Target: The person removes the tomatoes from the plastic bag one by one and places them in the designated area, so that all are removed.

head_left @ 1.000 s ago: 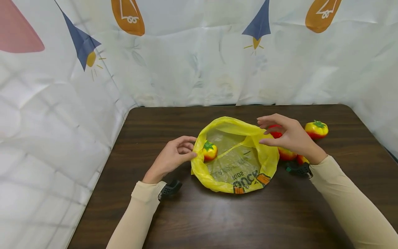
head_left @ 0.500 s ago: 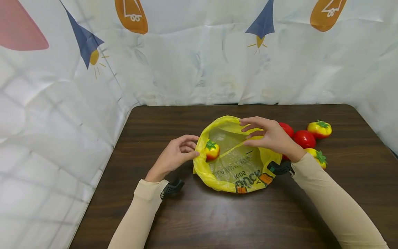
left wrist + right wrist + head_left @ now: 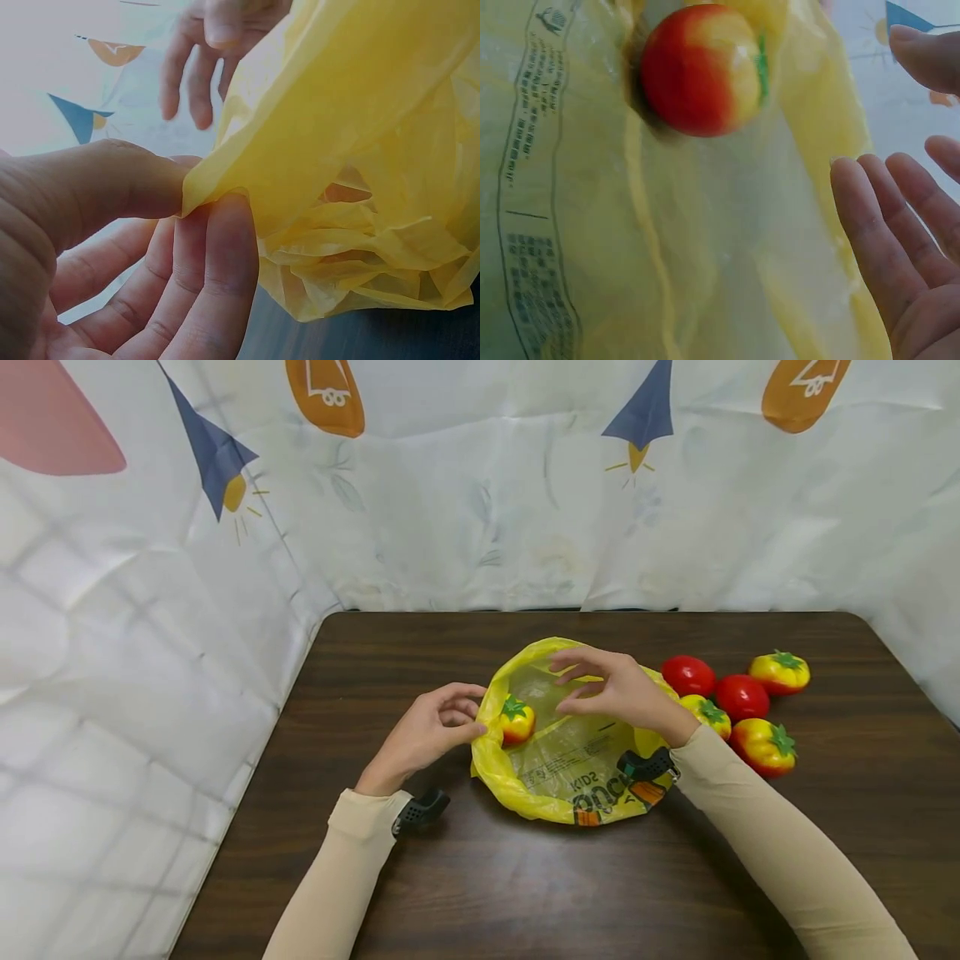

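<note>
A yellow plastic bag (image 3: 498, 781) lies with its mouth spread wide towards me. My left hand (image 3: 423, 735) pinches its left rim between thumb and fingers; the left wrist view shows the fold of the bag (image 3: 337, 112) in that grip. Inside, near the left wall, sits a yellow-and-red toy fruit (image 3: 517, 723) with a green leafy top. Over the bag's mouth hovers my right hand (image 3: 622, 695), its fingers relaxed and holding nothing. In the right wrist view, the same toy fruit (image 3: 697, 71) appears beyond the spread fingers (image 3: 870, 232).
Right of the bag, several toy fruits stand in a cluster: plain red ones (image 3: 742, 697) and yellow-and-red ones (image 3: 763, 748) with green tops. They rest on a dark wooden table (image 3: 480, 893). A patterned white curtain (image 3: 480, 510) hangs behind it.
My right hand has moved left, from beside the toy fruit cluster to above the bag's mouth, uncovering the cluster. My left hand keeps its hold on the rim.
</note>
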`<action>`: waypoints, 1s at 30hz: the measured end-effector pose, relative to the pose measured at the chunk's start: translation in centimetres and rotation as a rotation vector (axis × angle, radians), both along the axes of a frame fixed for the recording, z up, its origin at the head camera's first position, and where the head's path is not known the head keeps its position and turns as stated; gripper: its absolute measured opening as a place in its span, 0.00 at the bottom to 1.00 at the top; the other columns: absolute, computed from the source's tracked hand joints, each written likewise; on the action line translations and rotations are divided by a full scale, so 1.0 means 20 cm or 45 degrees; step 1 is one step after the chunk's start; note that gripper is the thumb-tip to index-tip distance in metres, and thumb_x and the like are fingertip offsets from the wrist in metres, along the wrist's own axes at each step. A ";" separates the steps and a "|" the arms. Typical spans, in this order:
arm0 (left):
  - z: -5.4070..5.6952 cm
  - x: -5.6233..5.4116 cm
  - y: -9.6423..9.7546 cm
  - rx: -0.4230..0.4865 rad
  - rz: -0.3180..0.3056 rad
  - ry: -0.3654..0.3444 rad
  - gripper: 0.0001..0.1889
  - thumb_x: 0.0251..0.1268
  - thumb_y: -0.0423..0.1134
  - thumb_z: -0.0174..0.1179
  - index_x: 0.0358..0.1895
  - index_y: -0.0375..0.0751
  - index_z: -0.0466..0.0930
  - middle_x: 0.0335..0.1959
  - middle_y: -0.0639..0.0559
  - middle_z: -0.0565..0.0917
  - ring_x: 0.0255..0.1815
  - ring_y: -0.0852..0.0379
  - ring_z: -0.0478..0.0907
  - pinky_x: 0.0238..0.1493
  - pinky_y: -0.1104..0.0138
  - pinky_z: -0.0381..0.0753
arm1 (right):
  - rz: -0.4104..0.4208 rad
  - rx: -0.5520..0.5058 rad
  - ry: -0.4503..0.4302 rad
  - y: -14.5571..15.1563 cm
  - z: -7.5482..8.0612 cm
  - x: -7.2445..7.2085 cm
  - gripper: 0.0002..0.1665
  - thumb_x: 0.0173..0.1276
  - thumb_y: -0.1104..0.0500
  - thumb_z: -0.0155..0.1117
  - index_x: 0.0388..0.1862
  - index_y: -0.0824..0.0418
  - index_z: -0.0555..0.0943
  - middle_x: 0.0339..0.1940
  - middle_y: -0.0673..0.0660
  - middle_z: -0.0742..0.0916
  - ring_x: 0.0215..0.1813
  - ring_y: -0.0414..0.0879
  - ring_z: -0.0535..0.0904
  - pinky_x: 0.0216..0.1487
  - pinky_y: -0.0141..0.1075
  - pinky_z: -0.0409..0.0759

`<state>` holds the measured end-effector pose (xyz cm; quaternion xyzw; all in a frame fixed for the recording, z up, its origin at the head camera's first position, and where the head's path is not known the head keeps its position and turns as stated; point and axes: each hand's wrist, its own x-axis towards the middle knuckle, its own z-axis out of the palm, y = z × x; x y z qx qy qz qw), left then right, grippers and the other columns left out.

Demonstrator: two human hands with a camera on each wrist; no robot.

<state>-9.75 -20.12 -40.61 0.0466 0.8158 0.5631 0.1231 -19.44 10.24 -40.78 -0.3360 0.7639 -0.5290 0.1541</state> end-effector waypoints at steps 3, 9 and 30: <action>0.00 -0.01 0.00 0.003 -0.002 0.001 0.26 0.67 0.37 0.70 0.67 0.45 0.75 0.50 0.44 0.83 0.47 0.54 0.86 0.49 0.66 0.87 | 0.068 0.023 -0.092 -0.03 -0.02 0.00 0.40 0.61 0.63 0.79 0.72 0.61 0.74 0.71 0.69 0.78 0.65 0.64 0.81 0.54 0.39 0.88; 0.00 -0.01 0.00 -0.004 -0.001 0.010 0.27 0.67 0.38 0.70 0.68 0.45 0.75 0.51 0.43 0.83 0.47 0.55 0.85 0.49 0.66 0.87 | 0.147 0.131 -0.075 -0.09 -0.05 -0.01 0.44 0.60 0.58 0.81 0.73 0.63 0.73 0.73 0.65 0.78 0.65 0.62 0.81 0.57 0.41 0.87; 0.00 -0.01 0.01 -0.017 0.000 0.010 0.27 0.67 0.37 0.70 0.68 0.46 0.76 0.51 0.44 0.84 0.46 0.56 0.85 0.49 0.66 0.86 | 0.147 0.275 0.035 -0.21 -0.17 -0.03 0.43 0.56 0.48 0.83 0.70 0.51 0.76 0.66 0.55 0.83 0.56 0.48 0.84 0.53 0.41 0.87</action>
